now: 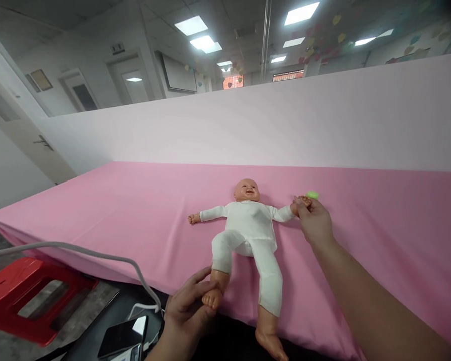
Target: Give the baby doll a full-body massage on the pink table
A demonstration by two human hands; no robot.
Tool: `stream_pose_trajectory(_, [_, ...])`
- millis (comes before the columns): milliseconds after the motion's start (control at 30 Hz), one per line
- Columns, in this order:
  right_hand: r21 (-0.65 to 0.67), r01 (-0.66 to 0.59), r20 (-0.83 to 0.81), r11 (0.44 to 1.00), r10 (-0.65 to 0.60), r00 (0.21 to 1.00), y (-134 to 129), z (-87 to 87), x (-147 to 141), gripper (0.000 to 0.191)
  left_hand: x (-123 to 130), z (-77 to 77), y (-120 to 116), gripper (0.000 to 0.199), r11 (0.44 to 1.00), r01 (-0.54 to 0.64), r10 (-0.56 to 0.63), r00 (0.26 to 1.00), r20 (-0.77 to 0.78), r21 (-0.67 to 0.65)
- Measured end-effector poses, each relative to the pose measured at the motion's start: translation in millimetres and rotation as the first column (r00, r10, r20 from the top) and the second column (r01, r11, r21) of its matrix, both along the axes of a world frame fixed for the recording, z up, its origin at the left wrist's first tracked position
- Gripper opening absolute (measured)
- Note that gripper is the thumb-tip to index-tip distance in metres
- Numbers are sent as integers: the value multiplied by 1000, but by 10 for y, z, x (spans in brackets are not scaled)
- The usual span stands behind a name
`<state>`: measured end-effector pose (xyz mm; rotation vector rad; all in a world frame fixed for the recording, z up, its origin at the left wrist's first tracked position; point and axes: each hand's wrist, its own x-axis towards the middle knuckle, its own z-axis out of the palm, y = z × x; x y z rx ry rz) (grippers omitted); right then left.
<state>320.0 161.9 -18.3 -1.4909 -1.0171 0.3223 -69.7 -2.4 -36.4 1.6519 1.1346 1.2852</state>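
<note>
A baby doll [252, 220] in a white top and white trousers lies on its back on the pink cloth [143, 210], its head toward the wall. My left hand [190, 306] is closed around the doll's foot on the left side of the view, near the front edge. Farther back, on the right, my right hand [315, 218] grips the doll's hand, with that arm stretched outward. A small light green object [312, 194] shows just behind my right fingers, partly covered. The doll's other arm and other leg lie free.
A red stool [33, 296] stands on the floor at left. A black phone [122, 338] rests on a dark surface at bottom left, beside a grey-white cable [97, 254]. Behind the cloth rises a white wall [270, 120] with glass above.
</note>
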Motion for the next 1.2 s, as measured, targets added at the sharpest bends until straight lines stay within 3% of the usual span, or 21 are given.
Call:
stream_pose_trajectory(167, [8,-216,167,976,212,963,-138,73,-395,36,168,87,215,33,997,42,-46,997,59,60])
stream_pose_trajectory(300, [-60,-408,399,911,397,827,-188,44,-602,34,330,161,355,30,990,104,-113,988,105,91])
stream_pose_trajectory(467, [-106,-468,587,877,435,683,-214,29,-697,34,487,248,464,29,991,117,-125,985,120,71])
stream_pose_trajectory(600, [-115,-481,627,869,439,643,-221,43,-724,31,546,264,512,30,988,127,-138,982,129,88])
stream_pose_trajectory(667, [-110,-479,606,871,441,663,-217,51,-712,32,548,263,509,30,988,133,-144,979,147,83])
stream_pose_trajectory(767, [-73,-432,516,899,405,755,-201,57,-644,33,506,247,459,30,988,141,-149,973,176,59])
stream_pose_trajectory(967, [7,-181,207,983,176,962,-150,75,-353,40,258,145,237,37,997,71,-66,965,253,-8])
stream_pose_trajectory(1100, [-74,-2,76,997,8,997,-84,23,-87,40,71,24,92,36,997,65,-56,981,183,-43])
stream_pose_trajectory(1200, [-171,52,-42,984,-60,997,15,-126,111,40,-22,-97,19,33,997,64,-56,989,136,-52])
